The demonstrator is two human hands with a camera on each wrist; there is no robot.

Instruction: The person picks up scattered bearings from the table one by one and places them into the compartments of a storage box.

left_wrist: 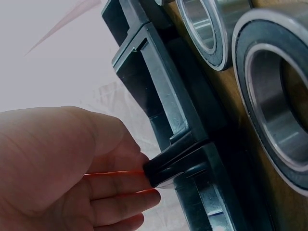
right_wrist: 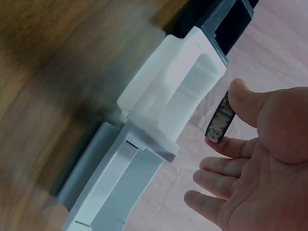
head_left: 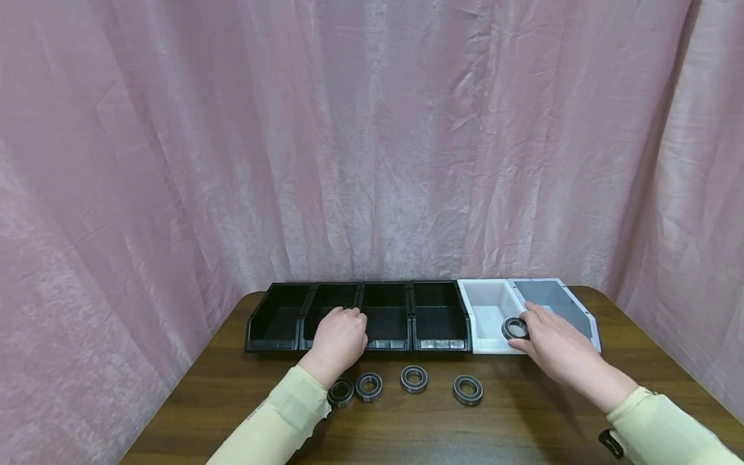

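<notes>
My right hand [head_left: 552, 339] pinches a ball bearing [head_left: 515, 328] between thumb and index finger, over the front of the white bin [head_left: 488, 303]. Its other fingers spread loosely in the right wrist view, where the bearing [right_wrist: 220, 119] shows edge-on. My left hand [head_left: 339, 339] is at the divider between two black bins. In the left wrist view its thumb and index finger meet at the divider's front corner [left_wrist: 159, 168], one on either side. Close by that wrist lie two bearings [head_left: 341, 392] [head_left: 369, 387], the first partly hidden by the sleeve.
Several black bins [head_left: 438, 345] stand in a row along the back of the wooden table [head_left: 407, 433], with a grey bin [head_left: 552, 300] at the right end. Two more bearings [head_left: 414, 379] [head_left: 467, 390] lie in front. A pink curtain [head_left: 372, 142] hangs behind.
</notes>
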